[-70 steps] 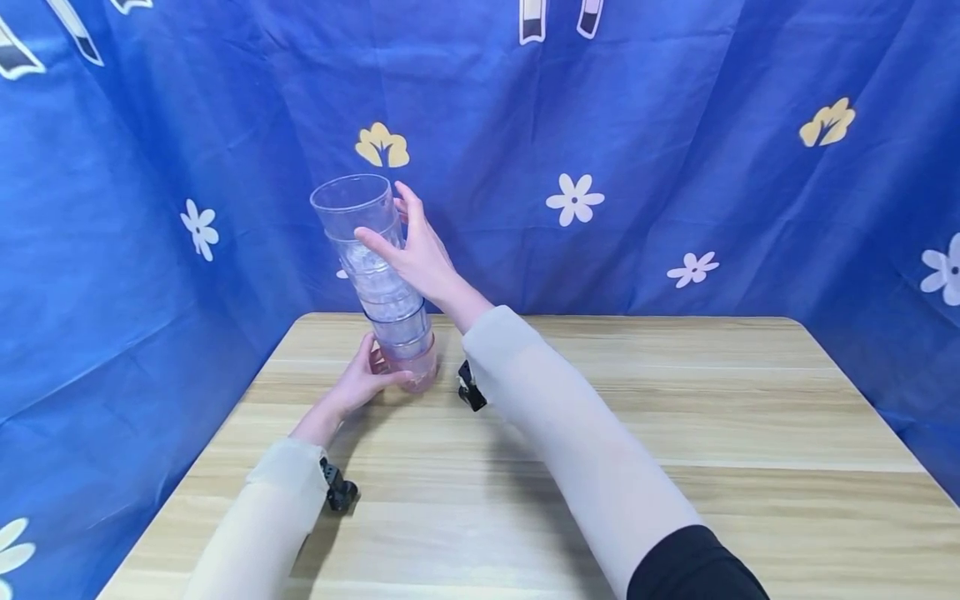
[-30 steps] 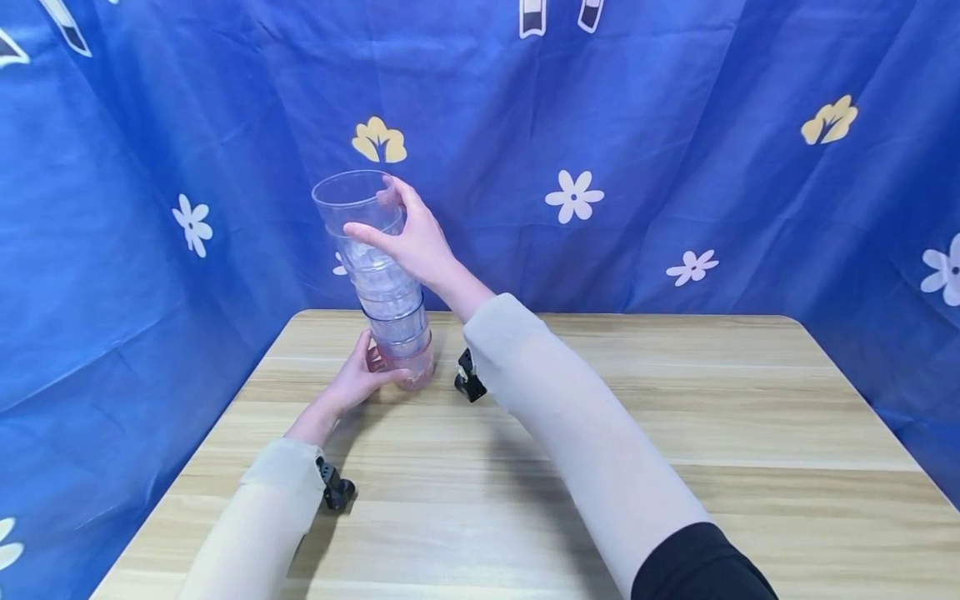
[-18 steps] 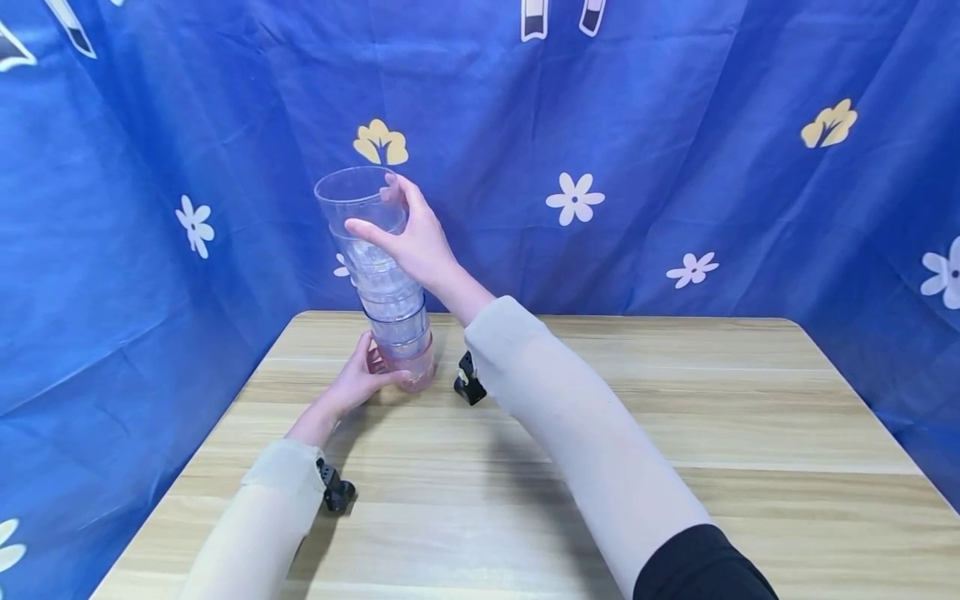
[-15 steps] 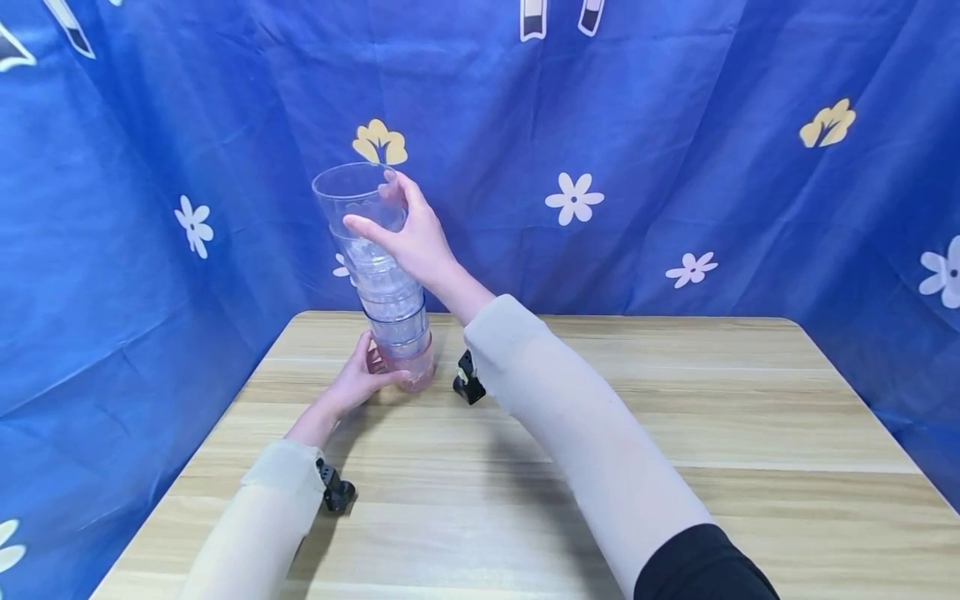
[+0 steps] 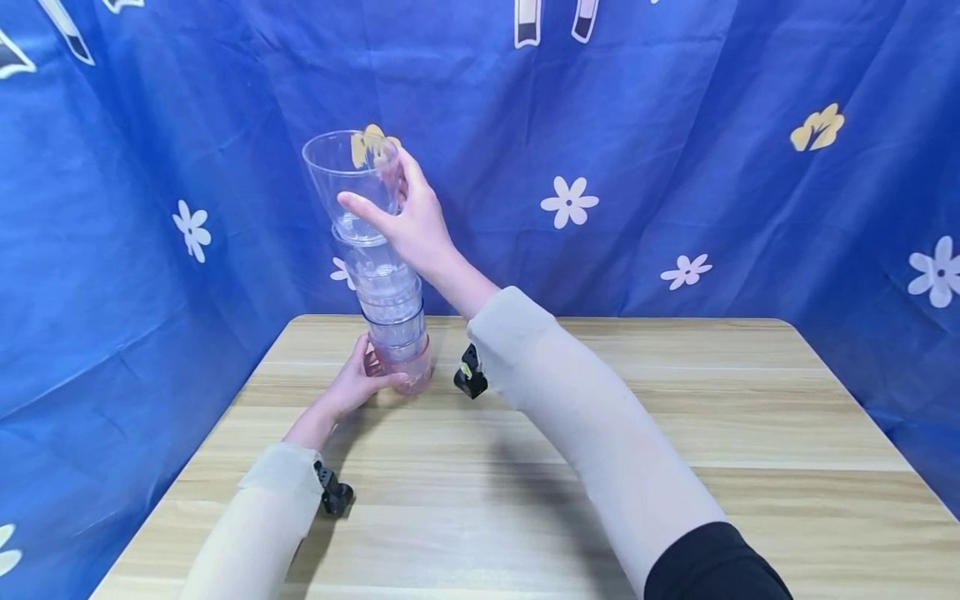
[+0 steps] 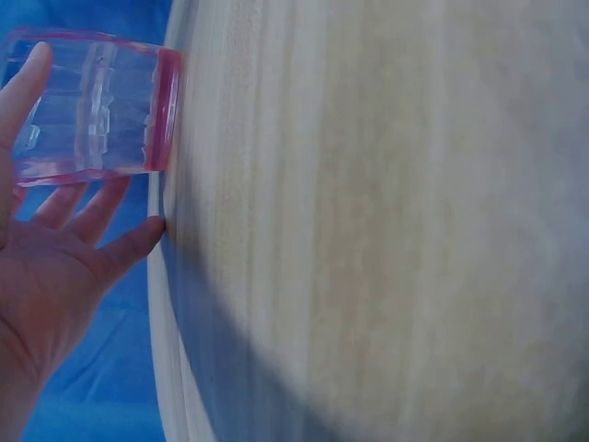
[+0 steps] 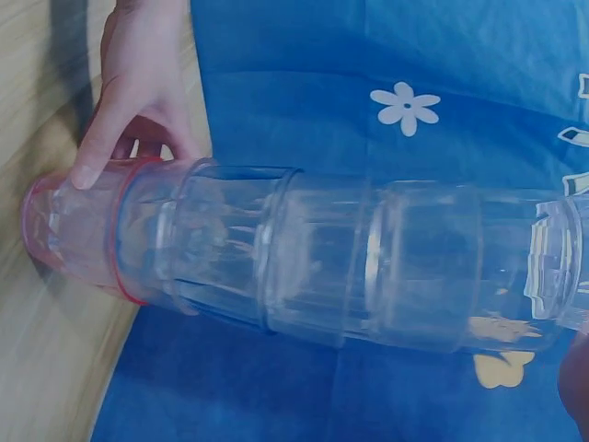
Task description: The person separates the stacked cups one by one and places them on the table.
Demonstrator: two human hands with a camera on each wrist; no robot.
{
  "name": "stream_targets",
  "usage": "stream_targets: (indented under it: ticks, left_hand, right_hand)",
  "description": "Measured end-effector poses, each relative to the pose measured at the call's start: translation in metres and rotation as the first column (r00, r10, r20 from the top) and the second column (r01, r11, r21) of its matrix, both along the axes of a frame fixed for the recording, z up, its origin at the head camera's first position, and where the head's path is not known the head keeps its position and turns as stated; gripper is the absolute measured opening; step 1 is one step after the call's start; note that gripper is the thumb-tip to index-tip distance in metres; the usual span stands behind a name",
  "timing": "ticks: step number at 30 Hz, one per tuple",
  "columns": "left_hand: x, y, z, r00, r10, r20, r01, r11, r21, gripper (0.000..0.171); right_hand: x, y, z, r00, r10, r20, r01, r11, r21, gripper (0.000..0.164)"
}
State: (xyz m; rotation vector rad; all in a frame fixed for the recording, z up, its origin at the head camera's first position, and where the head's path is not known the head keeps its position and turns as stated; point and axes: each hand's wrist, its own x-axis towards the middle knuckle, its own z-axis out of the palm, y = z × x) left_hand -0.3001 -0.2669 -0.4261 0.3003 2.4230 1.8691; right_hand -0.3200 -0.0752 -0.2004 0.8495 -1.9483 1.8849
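A tall stack of clear cups [image 5: 384,275] leans slightly left at the back left of the table, standing on a pink cup [image 5: 417,372]. My left hand [image 5: 351,387] holds the pink cup low down, thumb in front and fingers behind. Just above it in the stack is a cup with a dark blue rim [image 5: 397,332]. Up top, my right hand [image 5: 417,218] grips the uppermost clear cup [image 5: 324,173] by its right side, thumb across the front. That cup's base sits around the rim of the one below. In the right wrist view my right hand [image 7: 575,378] shows only at the edge.
The light wooden table [image 5: 600,450] extends to the right and front. A blue curtain [image 5: 480,167] with white flowers hangs behind and along both sides. Small black wrist cameras [image 5: 471,373] sit below both sleeves.
My right hand has moved up with the top cup, which now stands further out of the cup beneath it. The left hand and pink cup have stayed in place.
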Motion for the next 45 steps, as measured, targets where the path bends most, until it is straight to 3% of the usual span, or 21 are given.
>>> stream_targets:
  ticks: [9,17,23,30,45]
  left_hand:
    - [-0.001,0.003,0.000,1.000,-0.016,-0.008,0.016,1.000,0.003,0.091]
    - [0.000,0.001,0.001,1.000,0.008,-0.006,-0.008,1.000,-0.022,0.090]
    - [0.001,0.002,0.000,1.000,-0.004,-0.011,0.003,1.000,-0.018,0.088]
    - [0.000,0.001,-0.001,1.000,-0.007,-0.017,0.006,1.000,-0.012,0.088]
    - [-0.001,-0.001,-0.001,1.000,-0.020,-0.015,0.020,1.000,-0.012,0.091]
  right_hand:
    - [0.007,0.007,0.014,0.998,0.042,-0.039,-0.046,0.993,-0.105,0.082]
    - [0.016,0.022,0.010,0.997,0.037,-0.062,-0.045,0.989,-0.144,0.078]
    - [0.015,0.042,-0.004,0.995,0.019,-0.098,-0.034,0.986,-0.161,0.074]
    - [0.012,0.070,-0.025,0.994,0.003,-0.112,-0.015,0.994,-0.112,0.074]
    - [0.009,0.122,-0.083,0.995,-0.090,-0.052,0.090,0.996,0.008,0.073]
